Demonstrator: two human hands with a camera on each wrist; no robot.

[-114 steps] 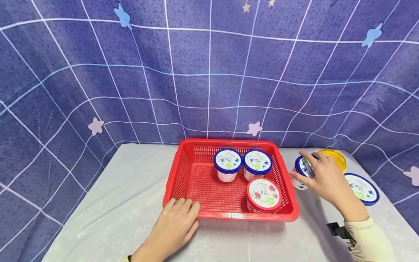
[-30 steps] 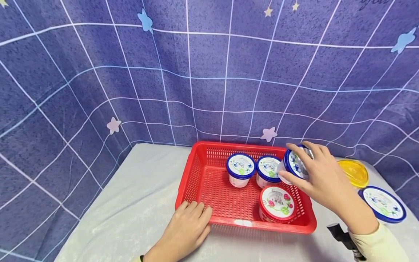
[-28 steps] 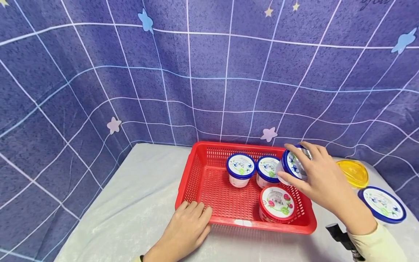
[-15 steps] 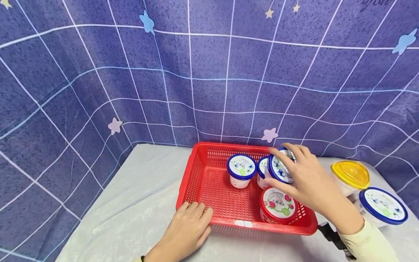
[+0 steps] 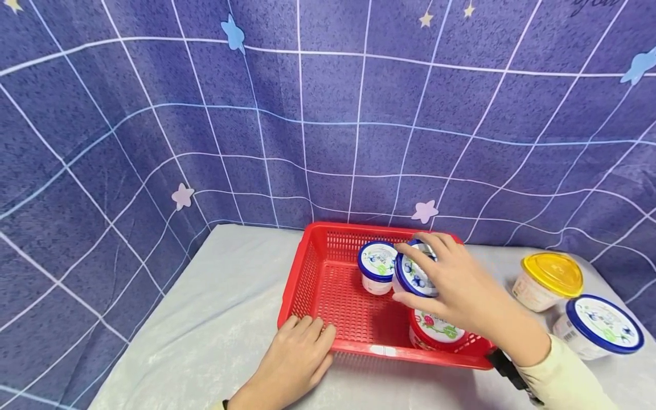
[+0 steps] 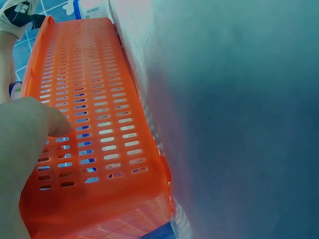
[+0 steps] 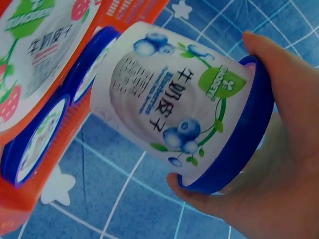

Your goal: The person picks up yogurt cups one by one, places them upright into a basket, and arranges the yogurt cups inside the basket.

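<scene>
Right hand [image 5: 456, 285], fingers clamped on blue-lidded tub [image 7: 174, 104], moved farther left over red basket [image 5: 302, 279] | left hand [image 5: 292, 356] stayed, fingers curled round rim [image 5: 359, 345]

Left hand [image 6: 24, 137], thumb against a slotted orange basket [image 6: 107, 196], pale sleeve [image 6: 9, 30] beyond, grey-blue surface [image 6: 239, 114] at right

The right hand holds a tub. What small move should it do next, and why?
I would probably shift the right hand a little left before lowering its tub: the tub seems raised close to the red-lidded tub, while bare floor shows on the basket's left side. The left hand holds the rim.
</scene>
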